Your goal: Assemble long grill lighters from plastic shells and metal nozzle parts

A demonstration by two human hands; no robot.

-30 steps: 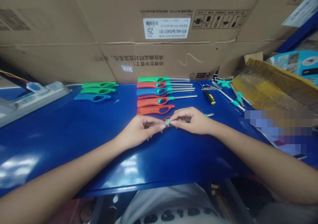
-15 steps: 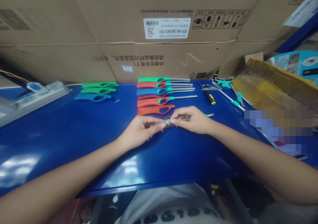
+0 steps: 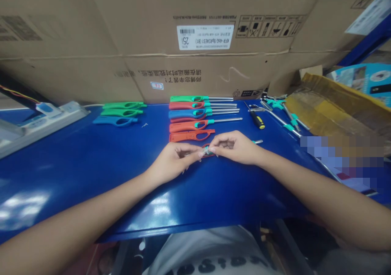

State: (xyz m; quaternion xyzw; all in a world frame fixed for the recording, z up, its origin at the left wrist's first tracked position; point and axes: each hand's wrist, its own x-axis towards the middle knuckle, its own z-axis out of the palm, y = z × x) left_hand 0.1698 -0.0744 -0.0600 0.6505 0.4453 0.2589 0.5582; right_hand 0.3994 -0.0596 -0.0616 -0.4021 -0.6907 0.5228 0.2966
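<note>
My left hand [image 3: 174, 161] and my right hand [image 3: 233, 147] meet over the blue table [image 3: 128, 201], fingertips pinched together. Between them is a small teal and clear part [image 3: 206, 149], gripped by both. Beneath the fingers a red handle shell [image 3: 210, 156] shows only in part; a metal tube with a teal piece [image 3: 258, 142] sticks out right of my right hand. Just beyond my hands lies an orange handle shell [image 3: 183, 136]. Further back are several lighters with metal tubes, among them a blue one [image 3: 183, 114] and a green one [image 3: 185, 99].
Green and blue handle shells [image 3: 116, 121] lie at the left, near tiny screws [image 3: 144, 125] and a white power strip [image 3: 45, 124]. A yellow-black screwdriver [image 3: 257, 119], metal tubes [image 3: 282, 122] and a taped carton [image 3: 330, 112] are at the right. A large cardboard box [image 3: 106, 31] stands behind.
</note>
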